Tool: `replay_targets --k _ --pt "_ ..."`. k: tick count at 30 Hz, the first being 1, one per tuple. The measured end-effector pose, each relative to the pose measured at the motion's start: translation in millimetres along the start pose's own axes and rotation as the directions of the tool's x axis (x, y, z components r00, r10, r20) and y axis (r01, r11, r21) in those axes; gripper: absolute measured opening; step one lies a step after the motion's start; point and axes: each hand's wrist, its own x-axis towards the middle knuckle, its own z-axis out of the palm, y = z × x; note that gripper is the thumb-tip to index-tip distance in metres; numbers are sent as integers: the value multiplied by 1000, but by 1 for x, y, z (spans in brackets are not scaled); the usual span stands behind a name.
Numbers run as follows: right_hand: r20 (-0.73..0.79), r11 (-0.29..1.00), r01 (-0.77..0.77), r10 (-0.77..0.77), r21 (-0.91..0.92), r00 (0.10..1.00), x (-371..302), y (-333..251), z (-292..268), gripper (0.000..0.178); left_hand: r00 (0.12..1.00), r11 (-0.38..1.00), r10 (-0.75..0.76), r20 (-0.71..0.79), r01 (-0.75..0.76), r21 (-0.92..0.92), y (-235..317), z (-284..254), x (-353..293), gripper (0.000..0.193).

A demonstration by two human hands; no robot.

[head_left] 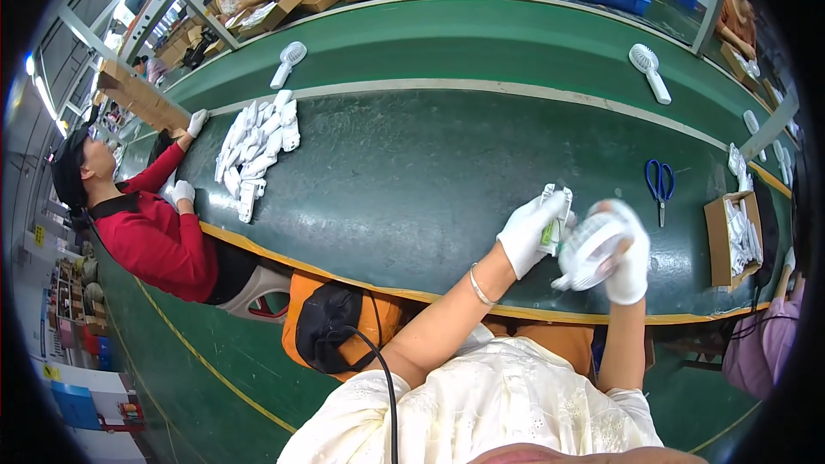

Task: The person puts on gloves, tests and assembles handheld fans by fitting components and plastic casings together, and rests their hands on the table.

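My left hand [526, 236], in a white glove, is closed on a white fan handle shell [557, 198]. A small green part [547, 234] shows inside the shell. My gloved right hand [633, 262] is just to the right, closed on a round white fan head [589, 251]. The fan head and the fingers on it are smeared by motion. The two pieces are close together above the front of the dark green table [412, 180]; I cannot tell whether they touch.
Blue scissors [660, 185] lie to the right, before a cardboard box [718, 245] of white parts. A pile of white handle parts [258, 142] is at the left, near a co-worker in red [155, 245]. White handheld fans [650, 71] lie on the green belt [481, 51] beyond.
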Motion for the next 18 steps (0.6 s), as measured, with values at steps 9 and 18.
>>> replay_targets --k 9,18 --pt "-302 985 -89 41 -148 953 51 -8 -9 43 982 794 -132 135 23 608 9 22 -19 35" --pt "-271 966 -249 222 -70 937 58 -11 -25 32 975 761 -207 84 107 640 19 32 -20 34"
